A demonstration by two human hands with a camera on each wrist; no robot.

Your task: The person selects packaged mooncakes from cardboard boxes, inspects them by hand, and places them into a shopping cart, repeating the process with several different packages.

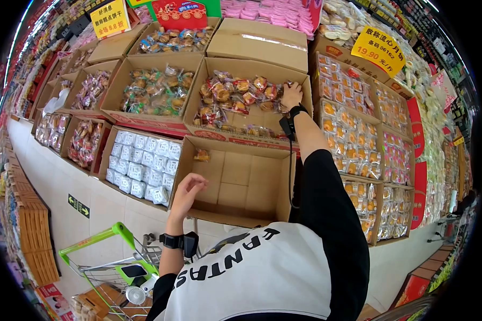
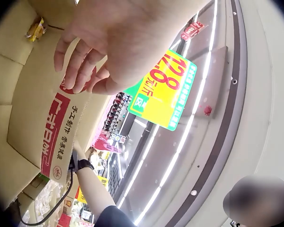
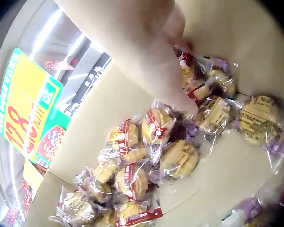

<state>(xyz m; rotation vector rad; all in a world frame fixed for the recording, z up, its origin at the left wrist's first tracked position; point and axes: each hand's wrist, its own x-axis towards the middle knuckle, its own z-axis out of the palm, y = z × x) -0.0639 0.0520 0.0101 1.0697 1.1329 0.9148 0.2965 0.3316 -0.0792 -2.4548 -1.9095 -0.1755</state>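
My right hand (image 1: 292, 97) reaches into the back right corner of a carton (image 1: 273, 134) of wrapped pastries (image 1: 219, 91). In the right wrist view, its thumb and fingers close round a wrapped pastry (image 3: 195, 87) with a red label; most of the fingers are hidden behind the hand. More pastries in clear wrappers lie around it on the carton's floor. My left hand (image 1: 187, 193) hangs with loosely bent fingers over the left edge of a nearer carton (image 1: 241, 174), holding nothing. Inside that carton, a single small wrapped pastry (image 1: 202, 155) lies near the back left corner.
Left of the near carton stands a box of white wrapped packets (image 1: 144, 166). Trays of packaged cakes (image 1: 353, 139) line the right side. A closed carton (image 1: 257, 43) sits behind. A green-handled shopping cart (image 1: 118, 232) stands at the lower left.
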